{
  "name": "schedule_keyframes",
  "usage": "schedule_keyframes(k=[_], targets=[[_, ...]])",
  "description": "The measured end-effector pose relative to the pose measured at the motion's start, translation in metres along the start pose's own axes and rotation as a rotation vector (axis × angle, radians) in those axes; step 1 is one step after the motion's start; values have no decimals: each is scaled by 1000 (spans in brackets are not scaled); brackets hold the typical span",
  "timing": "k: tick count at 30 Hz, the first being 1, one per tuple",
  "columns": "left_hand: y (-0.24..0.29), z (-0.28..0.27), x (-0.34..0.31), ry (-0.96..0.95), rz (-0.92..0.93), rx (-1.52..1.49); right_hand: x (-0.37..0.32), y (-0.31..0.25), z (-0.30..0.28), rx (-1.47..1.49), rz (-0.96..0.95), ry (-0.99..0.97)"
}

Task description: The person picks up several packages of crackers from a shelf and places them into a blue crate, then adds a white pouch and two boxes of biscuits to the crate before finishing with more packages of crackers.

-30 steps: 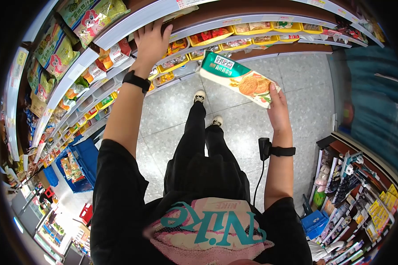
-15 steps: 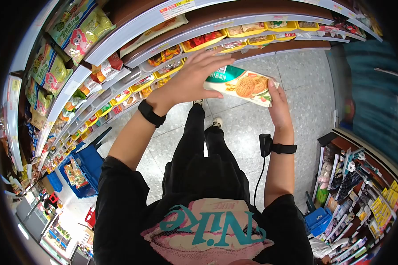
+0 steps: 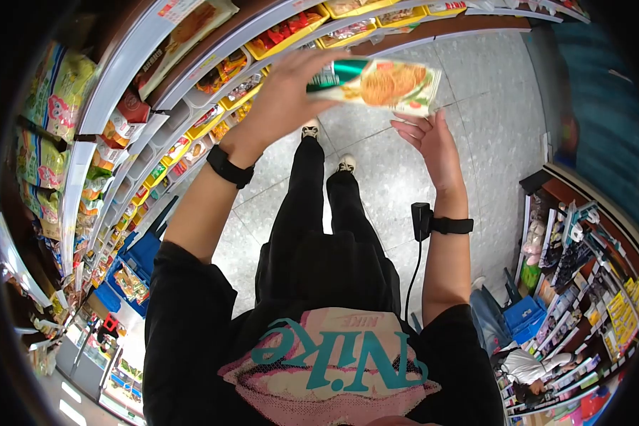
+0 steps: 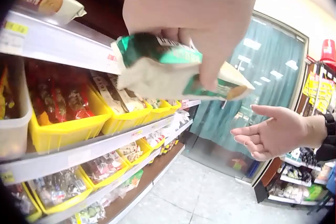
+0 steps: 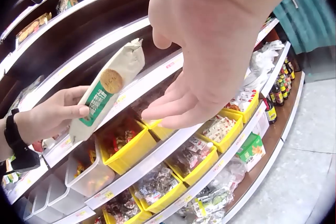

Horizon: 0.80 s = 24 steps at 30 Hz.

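Note:
My left hand (image 3: 282, 99) grips a green-and-cream biscuit packet (image 3: 390, 84) by its green end, above the floor and in front of the shelves. In the left wrist view the thumb lies across the near side of the packet (image 4: 157, 77). Round biscuits are printed on its cream half. Just below the packet's free end is my right hand (image 3: 437, 149), fingers loosely extended and nothing held. The right wrist view shows this hand (image 5: 197, 77) apart from the packet (image 5: 107, 90).
Curved shelves run along the left and front, with yellow bins (image 4: 68, 129) of small wrapped goods. Another long biscuit packet (image 3: 184, 42) lies on an upper shelf. A blue basket (image 3: 138, 255) stands at left. Beyond the floor (image 3: 497, 128) is a teal curtain (image 3: 603, 113) behind glass.
My left hand came off the shelf, reached the packet and took it. The right hand let go of the other end, and the packet moved slightly up and left.

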State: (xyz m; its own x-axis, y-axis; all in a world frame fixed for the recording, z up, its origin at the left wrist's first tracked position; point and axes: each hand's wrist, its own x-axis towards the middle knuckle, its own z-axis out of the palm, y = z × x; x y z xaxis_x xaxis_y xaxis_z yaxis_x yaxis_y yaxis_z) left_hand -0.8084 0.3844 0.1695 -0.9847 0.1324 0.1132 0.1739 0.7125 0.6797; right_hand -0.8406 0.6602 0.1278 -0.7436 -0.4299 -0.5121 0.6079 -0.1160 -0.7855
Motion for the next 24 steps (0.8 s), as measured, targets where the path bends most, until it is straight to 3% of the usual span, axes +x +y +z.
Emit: schedule_keyframes(k=[2,4,6,7,8,10,12,13,16,17,20,24], targets=[[-5,-2,16,217,176,237,-2,2,-6,-86,-6,-10],[-7,-7,31,248,206,312,-6,6,-8,-127,16,18],[1,-18,48,415,263,569,-8,9,-10,-170,35,41],[8,-26,55,370,95,346,-9,13,-12,-134,39,49],[11,-29,63,509,137,412,-10,16,-13,-98,43,59],[2,-31,73,551,-41,476,-11,22,-15,-92,47,54],[-25,-34,83,606,-90,604,-12,25,-15,-86,52,49],[-46,-39,88,507,-255,316,-12,27,-14,-77,58,49],[-56,-42,99,584,-277,328,-12,30,-15,-61,63,54],[-70,-40,100,584,-254,549,-12,30,-15,-57,60,57],[-65,-39,105,544,-331,595,-10,31,-19,-30,52,70],[-57,-48,107,444,-389,417,-7,29,-19,-27,54,69]])
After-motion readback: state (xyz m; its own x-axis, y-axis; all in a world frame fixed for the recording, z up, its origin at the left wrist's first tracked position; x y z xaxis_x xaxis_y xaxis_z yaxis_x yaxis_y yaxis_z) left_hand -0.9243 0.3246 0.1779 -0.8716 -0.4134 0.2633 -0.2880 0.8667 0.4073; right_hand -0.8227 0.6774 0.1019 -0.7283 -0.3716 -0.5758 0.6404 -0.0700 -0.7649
